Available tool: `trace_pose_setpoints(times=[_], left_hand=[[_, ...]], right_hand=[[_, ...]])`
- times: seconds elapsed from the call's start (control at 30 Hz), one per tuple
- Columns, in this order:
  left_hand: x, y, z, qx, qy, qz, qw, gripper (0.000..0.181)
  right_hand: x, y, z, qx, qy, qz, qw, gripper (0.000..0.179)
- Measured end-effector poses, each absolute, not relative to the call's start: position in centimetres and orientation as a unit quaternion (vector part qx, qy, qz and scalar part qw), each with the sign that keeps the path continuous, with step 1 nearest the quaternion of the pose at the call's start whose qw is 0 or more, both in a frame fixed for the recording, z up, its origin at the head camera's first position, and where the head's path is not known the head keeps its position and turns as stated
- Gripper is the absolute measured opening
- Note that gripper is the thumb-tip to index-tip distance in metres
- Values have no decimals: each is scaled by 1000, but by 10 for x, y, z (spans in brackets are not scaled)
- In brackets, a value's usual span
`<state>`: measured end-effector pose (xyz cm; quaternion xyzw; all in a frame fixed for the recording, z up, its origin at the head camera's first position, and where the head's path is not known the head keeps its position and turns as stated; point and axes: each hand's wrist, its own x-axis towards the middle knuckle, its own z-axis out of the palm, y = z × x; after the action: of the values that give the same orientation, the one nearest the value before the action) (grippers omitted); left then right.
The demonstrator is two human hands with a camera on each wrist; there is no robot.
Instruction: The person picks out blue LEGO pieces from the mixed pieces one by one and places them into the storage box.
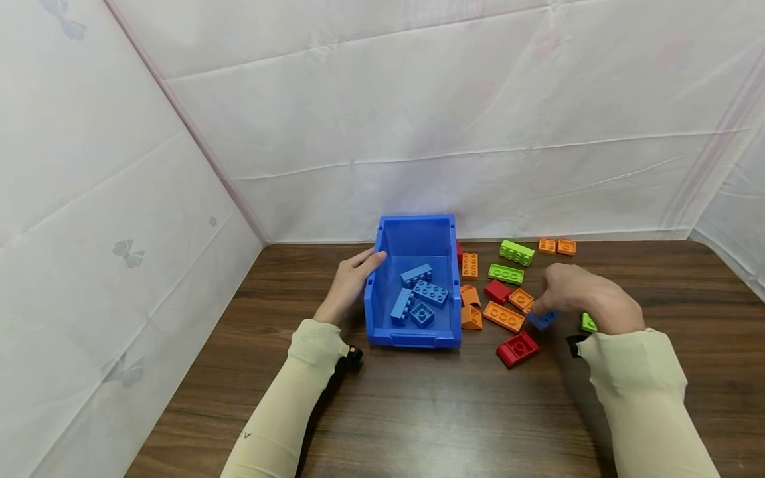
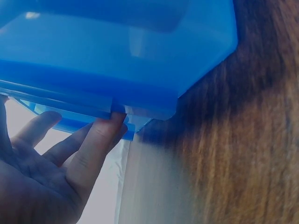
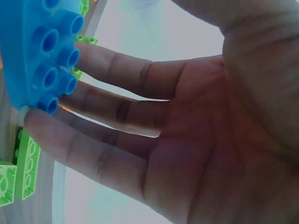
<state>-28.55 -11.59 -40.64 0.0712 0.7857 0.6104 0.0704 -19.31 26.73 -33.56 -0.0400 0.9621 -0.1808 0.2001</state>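
A blue open-front bin (image 1: 412, 341) stands on the table with several blue toy bricks (image 1: 431, 293) inside. At its left rim, my left hand (image 1: 352, 282) grips the bin's edge, thumb over the top. Finger contact with the rim (image 2: 145, 105) shows in the left wrist view. My right hand (image 1: 588, 295) is right of the bin, holding a blue studded brick (image 1: 542, 320) at its fingertips. In the right wrist view the fingers (image 3: 93, 154) touch the studded side of that brick (image 3: 49, 77); the thumb's tip is out of frame.
Loose bricks lie between the bin and my right hand: orange (image 1: 504, 317), red (image 1: 517, 350) and lime green (image 1: 505, 273). Two small orange bricks (image 1: 546, 245) are near the back edge. White patterned sheeting (image 1: 418, 133) rises behind the wooden table (image 1: 418, 411).
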Motion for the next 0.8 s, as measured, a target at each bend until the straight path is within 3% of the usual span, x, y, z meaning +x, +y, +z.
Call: trace_pose_setpoints(times=[0.43, 0.8], left_hand=[[-287, -116, -406, 65, 784, 612, 79, 71], [-285, -116, -406, 64, 785, 611, 83, 70]], right_hand=[[-191, 258, -322, -70, 966, -204, 141, 38], [-183, 233, -313, -110, 967, -227, 40, 41]])
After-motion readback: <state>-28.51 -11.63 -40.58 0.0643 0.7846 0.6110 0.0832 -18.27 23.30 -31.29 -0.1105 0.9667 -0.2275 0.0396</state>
